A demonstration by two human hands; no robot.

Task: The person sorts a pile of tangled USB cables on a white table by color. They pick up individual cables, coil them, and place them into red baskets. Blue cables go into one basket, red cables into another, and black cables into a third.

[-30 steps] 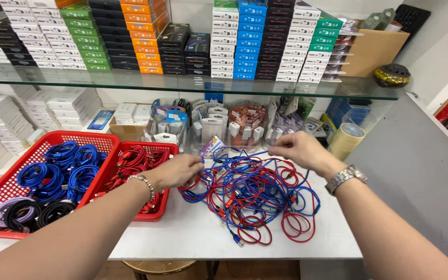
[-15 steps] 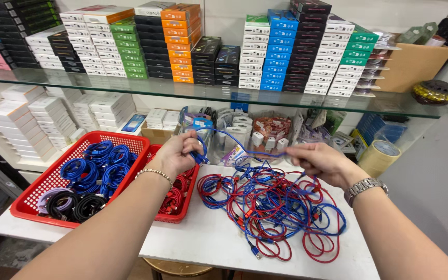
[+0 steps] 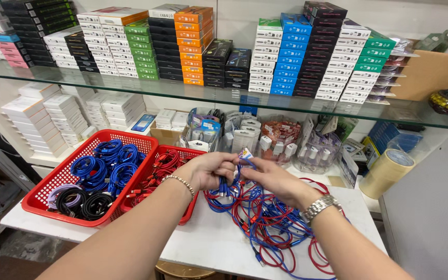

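Note:
My left hand (image 3: 209,170) is closed on a blue cable (image 3: 227,187), held a little above the white table (image 3: 203,241). My right hand (image 3: 270,180) meets it from the right and pinches the same blue cable near its plug ends. Below and to the right lies a tangled pile of red and blue cables (image 3: 276,228). A red basket of coiled blue, black and lilac cables (image 3: 92,176) stands at the left. A second red basket with red cables (image 3: 162,168) sits just left of my left hand.
A glass shelf (image 3: 182,91) above carries stacks of coloured boxes. Behind the pile stand clear tubs of packaged chargers (image 3: 278,142). A roll of tape (image 3: 387,171) sits at the right, white boxes (image 3: 63,116) at the left. A grey panel (image 3: 431,212) closes the right side.
Both hands have come together over the left part of the pile. The blue cable that was stretched between them is now gathered in both hands.

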